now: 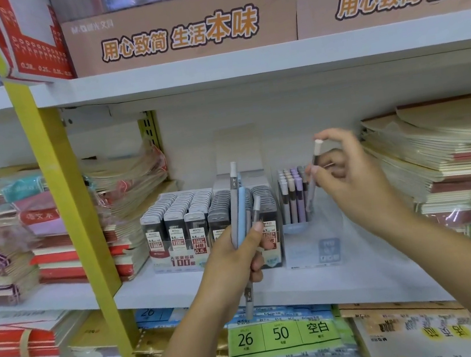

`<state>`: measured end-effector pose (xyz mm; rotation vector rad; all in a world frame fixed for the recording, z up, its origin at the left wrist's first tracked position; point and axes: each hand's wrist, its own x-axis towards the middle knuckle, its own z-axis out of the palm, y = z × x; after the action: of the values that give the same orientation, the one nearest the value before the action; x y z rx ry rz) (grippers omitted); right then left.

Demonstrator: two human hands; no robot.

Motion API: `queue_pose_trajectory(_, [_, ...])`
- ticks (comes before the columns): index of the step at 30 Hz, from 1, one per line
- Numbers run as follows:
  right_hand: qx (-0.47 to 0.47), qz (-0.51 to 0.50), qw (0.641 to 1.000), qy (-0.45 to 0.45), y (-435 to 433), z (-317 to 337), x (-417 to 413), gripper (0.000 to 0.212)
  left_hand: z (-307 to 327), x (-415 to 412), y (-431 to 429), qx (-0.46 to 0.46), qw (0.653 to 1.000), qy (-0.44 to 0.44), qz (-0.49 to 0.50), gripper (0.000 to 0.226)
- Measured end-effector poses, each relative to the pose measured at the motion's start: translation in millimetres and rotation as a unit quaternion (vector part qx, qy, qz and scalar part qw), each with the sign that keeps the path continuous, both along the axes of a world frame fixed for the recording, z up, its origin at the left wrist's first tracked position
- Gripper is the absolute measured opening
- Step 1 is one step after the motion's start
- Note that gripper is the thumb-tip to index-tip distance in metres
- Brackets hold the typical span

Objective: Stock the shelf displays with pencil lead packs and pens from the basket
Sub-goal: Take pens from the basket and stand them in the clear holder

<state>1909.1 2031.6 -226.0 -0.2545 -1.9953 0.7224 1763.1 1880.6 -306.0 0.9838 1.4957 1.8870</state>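
Several pens bunched upright in the left hand, fingers and thumb curled tight round their lower halves, one grey barrel poking out below the fist. Held in front of the lead pack display, over the front edge of the middle shelf. One single pen pinched between thumb and fingertips of the right hand, other fingers loosely bent, white cap up, tip slanting down at the right side of the pen display. Unclear whether tip and holder touch. Lead packs in tight rows, standing just beside the pen display, toward the shelf's middle. Wrapped notebooks stacked toward the shelf's left end, brown-covered notebooks piled toward its right end.
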Motion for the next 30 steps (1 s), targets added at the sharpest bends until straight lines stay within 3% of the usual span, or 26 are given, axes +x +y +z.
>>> queue_pose_trajectory(7, [0.014, -0.001, 0.999, -0.049, 8, -24, -18, 0.031, -3, 2, 5, 0.006, 1.000, 0.008, -0.008, 0.021])
queue_pose_trajectory(16, [0.105, -0.058, 0.989, -0.090, 21, -32, -27, 0.040, -8, -2, 6, -0.009, 1.000, -0.003, -0.007, 0.020])
queue_pose_trajectory(20, [0.161, -0.096, 0.972, -0.140, 18, -34, -34, 0.027, -8, -1, 5, 0.005, 1.000, -0.017, -0.019, 0.014])
queue_pose_trajectory(23, [0.178, -0.137, 0.970, -0.094, 11, -26, -32, 0.010, -7, 1, 2, 0.015, 0.999, -0.031, -0.032, 0.019])
queue_pose_trajectory(26, [0.098, -0.081, 0.991, -0.040, -7, -25, -26, 0.015, -4, 3, 1, 0.024, 0.998, -0.035, -0.041, 0.020])
queue_pose_trajectory(30, [-0.104, 0.086, 0.985, -0.109, -29, -29, -24, 0.026, 0, 8, 4, 0.033, 0.997, -0.034, -0.067, 0.025])
